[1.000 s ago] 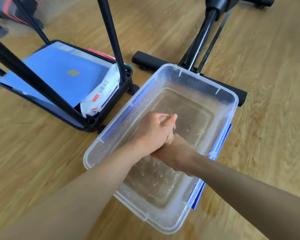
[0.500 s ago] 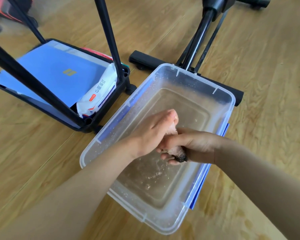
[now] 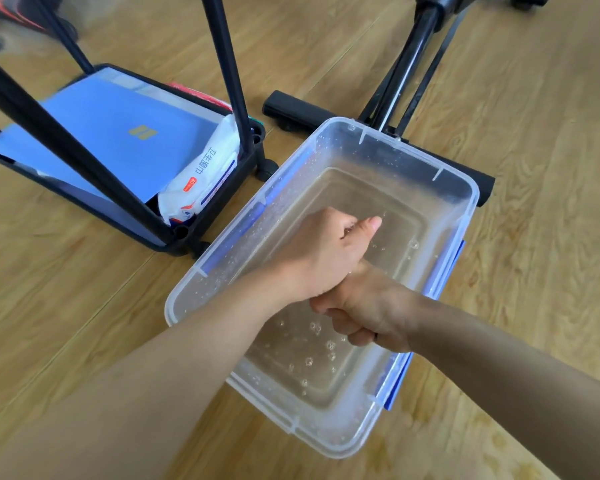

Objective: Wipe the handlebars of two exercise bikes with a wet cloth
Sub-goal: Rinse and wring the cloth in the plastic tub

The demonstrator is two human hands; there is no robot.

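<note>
Left hand [image 3: 329, 252] and right hand [image 3: 364, 306] clenched in tight fists, pressed together above clear rectangular plastic water tub [image 3: 465, 188], grip contents hidden

Item count, as visible:

- Hands: two, the left hand [image 3: 326, 252] and the right hand [image 3: 364, 310], both fisted and pressed together above the water.
- Clear plastic tub [image 3: 465, 188]: one, holding water.
- Blue side latches on the tub: two on the right, including the near latch [image 3: 397, 379].
- Black cart tray [image 3: 246, 168]: one.
- Blue folder [image 3: 118, 133]: one.
- Wet-wipe pack [image 3: 201, 178]: one.
- Exercise bike base bar [image 3: 291, 107]: one.
</note>
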